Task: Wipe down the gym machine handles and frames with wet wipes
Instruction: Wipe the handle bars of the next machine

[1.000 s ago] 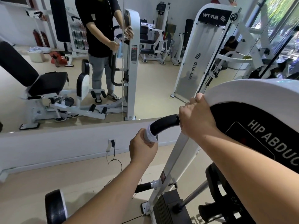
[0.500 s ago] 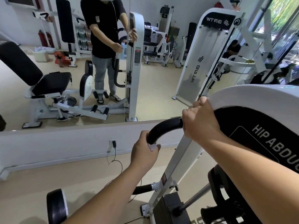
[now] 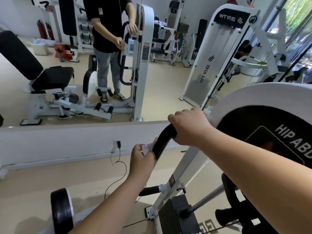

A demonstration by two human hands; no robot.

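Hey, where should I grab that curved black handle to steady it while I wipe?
Hold the black handle at its upper end, coming over the top, as the right hand does. That leaves the lower curve free for the left hand and wet wipe.

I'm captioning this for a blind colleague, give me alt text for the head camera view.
A person's left hand presses a white wet wipe against a curved black handle of a white hip abduction machine, while the right hand grips the handle's upper end. A wall mirror ahead reflects the gym.
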